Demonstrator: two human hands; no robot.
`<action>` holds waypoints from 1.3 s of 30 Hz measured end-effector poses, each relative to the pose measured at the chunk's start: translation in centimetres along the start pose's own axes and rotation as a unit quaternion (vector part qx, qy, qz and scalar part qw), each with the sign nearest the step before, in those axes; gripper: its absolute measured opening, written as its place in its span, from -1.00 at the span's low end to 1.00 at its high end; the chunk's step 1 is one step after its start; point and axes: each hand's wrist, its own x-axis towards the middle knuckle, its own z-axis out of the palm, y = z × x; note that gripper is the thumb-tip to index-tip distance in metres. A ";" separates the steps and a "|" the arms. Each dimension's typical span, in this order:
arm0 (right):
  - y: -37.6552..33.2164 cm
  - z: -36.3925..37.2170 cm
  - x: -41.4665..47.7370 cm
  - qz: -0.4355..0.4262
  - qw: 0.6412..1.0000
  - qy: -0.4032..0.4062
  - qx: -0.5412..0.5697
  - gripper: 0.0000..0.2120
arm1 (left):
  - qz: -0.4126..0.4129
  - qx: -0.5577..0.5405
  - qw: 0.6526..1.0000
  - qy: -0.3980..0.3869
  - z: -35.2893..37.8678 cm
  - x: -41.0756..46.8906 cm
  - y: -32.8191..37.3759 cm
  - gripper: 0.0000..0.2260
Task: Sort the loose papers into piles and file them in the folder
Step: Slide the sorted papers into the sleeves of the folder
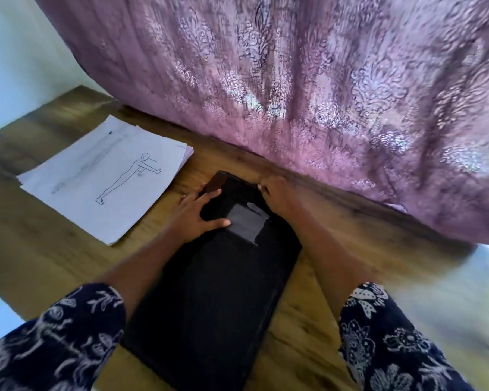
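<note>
1. Curtain [322, 94]: mauve patterned fabric fills the upper and right field. Its hem meets the far edge of the table and hides everything behind it. The top and right side are cut off by the frame.
2. Table [54, 258]: wood-grain surface. The right side is heavily blurred, so its edge there cannot be made out.
3. Folder [215, 300]: black and closed, lying flat at table centre with its long axis running away from the person. The near end is cut off by the lower frame edge.
4. Papers [96, 176]: a loose stack lies left of the folder, near it but apart. The top sheet carries a line drawing of a standing figure with arms outstretched. Its printed text is too faint to read, and the lower sheets show only at the edges.
5. Left hand [198, 213]: released and lying flat on the folder's far left area, with the fingers extended and the thumb spread.
6. Right hand [277, 194]: grasping the folder's far right corner with bent fingers. The fingertips are partly hidden.
7. Grey patch [247, 222]: sits on the cover between the hands. Label or reflection cannot be told.
8. Brown tab [215, 183]: sits at the far left corner, partly covered by the left fingers.
</note>
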 end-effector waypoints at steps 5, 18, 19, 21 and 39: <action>0.3 -0.7 -11.9 0.135 0.982 0.034 -0.131 -0.52 | 0.008 0.016 1.000 -0.002 2.0 -2.3 2.0 -0.12; -5.4 -1.5 -29.6 0.388 0.885 0.166 0.196 -0.66 | 0.011 -0.328 0.945 0.008 2.3 -9.3 2.6 -0.56; -5.4 -1.4 -30.2 0.386 0.890 0.150 0.189 -0.68 | 0.026 -0.273 0.962 -0.005 2.7 -10.5 1.5 -0.55; -5.5 -1.0 -31.0 0.389 0.893 0.137 0.182 -0.70 | 0.041 -0.201 0.979 -0.013 3.6 -12.5 0.3 -0.53; -5.2 -4.8 -34.6 0.455 0.839 0.135 0.266 -0.72 | 0.143 -0.036 0.989 0.012 6.6 -12.9 5.7 -0.54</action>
